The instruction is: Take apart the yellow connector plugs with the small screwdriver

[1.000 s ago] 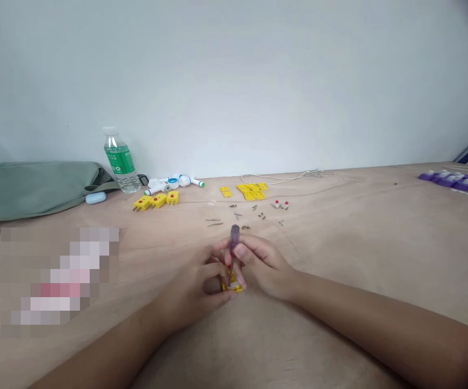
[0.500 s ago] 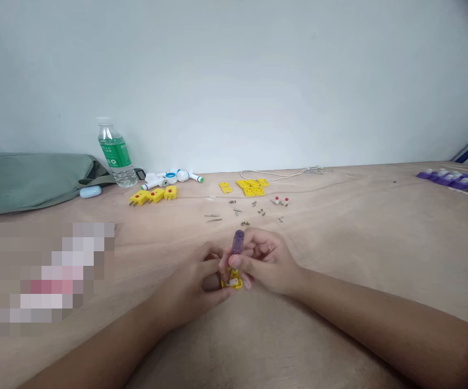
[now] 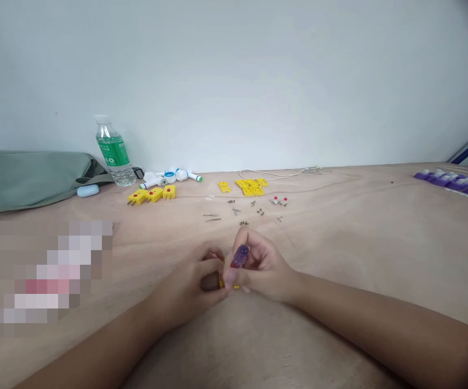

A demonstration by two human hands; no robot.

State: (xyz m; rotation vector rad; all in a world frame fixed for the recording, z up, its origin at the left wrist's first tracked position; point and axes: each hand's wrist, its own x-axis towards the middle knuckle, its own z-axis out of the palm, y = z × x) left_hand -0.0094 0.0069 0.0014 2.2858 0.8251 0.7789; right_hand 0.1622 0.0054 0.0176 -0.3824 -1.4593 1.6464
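At the near middle of the table, my left hand [image 3: 193,281] grips a yellow plastic plug housing [image 3: 221,280] from its left side. Most of that housing is covered by my fingers. My right hand [image 3: 264,265] is closed around a screwdriver with a clear purple handle [image 3: 241,256], its butt tilted up and to the right. The screwdriver's tip is hidden behind my right fingers, over the housing. Just beyond my hands lie small brass-coloured parts [image 3: 244,223], thin metal pins [image 3: 212,219] and small screws [image 3: 231,201].
Three yellow plugs [image 3: 153,195] with red buttons sit at the back left, near a water bottle [image 3: 114,154] and a grey-green bag [image 3: 35,181]. Yellow covers [image 3: 252,189], red-topped switches [image 3: 275,200] and a white cord [image 3: 274,175] lie toward the wall. Purple items [image 3: 453,181] stand far right.
The screwdriver's handle has tilted from nearly upright toward the right and come lower. My right fingers have closed in over the yellow housing, covering more of it. My left hand keeps its hold.
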